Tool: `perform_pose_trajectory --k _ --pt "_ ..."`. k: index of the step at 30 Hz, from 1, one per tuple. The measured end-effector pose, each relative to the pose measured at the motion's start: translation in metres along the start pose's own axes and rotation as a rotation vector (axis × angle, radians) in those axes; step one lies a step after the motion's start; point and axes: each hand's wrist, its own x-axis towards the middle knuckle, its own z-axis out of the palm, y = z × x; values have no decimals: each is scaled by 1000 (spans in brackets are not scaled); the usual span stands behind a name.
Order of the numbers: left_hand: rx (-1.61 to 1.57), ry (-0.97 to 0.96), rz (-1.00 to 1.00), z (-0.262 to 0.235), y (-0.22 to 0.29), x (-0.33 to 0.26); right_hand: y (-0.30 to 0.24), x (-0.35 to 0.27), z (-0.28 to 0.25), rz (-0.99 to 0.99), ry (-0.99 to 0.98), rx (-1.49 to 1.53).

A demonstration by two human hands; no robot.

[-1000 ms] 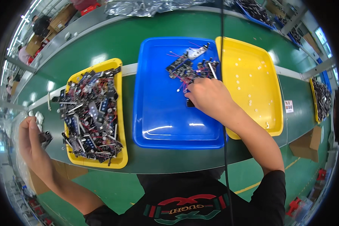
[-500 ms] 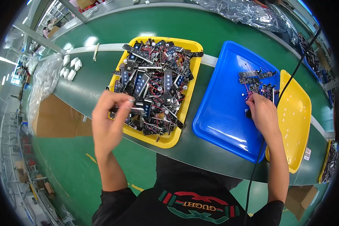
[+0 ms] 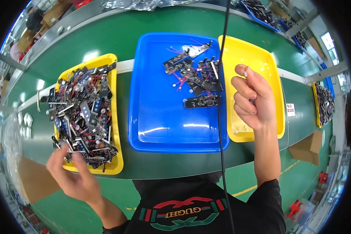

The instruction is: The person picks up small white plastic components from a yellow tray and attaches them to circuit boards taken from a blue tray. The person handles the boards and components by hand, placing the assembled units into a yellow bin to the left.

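Observation:
My right hand [image 3: 253, 99] is raised over the shallow yellow tray [image 3: 275, 113], its fingers curled. Between thumb and forefinger it pinches a small white piece [image 3: 245, 73], too small to name further. My left hand [image 3: 76, 173], slightly blurred, has its fingers apart and nothing visible in them. It hovers by the near edge of the other yellow tray [image 3: 119, 165], heaped with small circuit-board modules [image 3: 85, 113] with red wires and silver strips. In the blue tray [image 3: 156, 128] between them, several black circuit boards [image 3: 199, 82] with thin wires lie in a loose cluster toward the right.
A black cable [image 3: 222, 117] hangs down across the blue tray's right edge. White parts [image 3: 26, 121] and clear plastic wrap [image 3: 11, 136] are at the far left. A cardboard box [image 3: 37, 179] stands beside the table. Another filled tray [image 3: 323, 103] sits at the right.
The view has swung to the right. My right hand has gone from the boards in the blue tray to above the right yellow tray, now with a white piece. My left hand's fingers have parted.

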Motion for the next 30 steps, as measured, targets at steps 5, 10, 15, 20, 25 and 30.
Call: perform_pose_trajectory --k 5,10,15,20,25,30 --pt "-257 -529 104 84 95 17 -11 -5 -31 -49 10 121" --pt "-113 -684 343 149 108 24 -36 -27 -47 -195 311 -520" --pt "-201 -830 317 163 106 27 -31 -44 -85 -64 379 -1423" --pt "-181 -862 210 159 114 27 -21 -56 -94 -136 310 -1668" --pt "-273 -810 138 160 124 28 -20 -67 -87 -238 182 -1949" --pt "-257 -702 408 185 122 25 -8 -74 -82 -475 205 -2214"
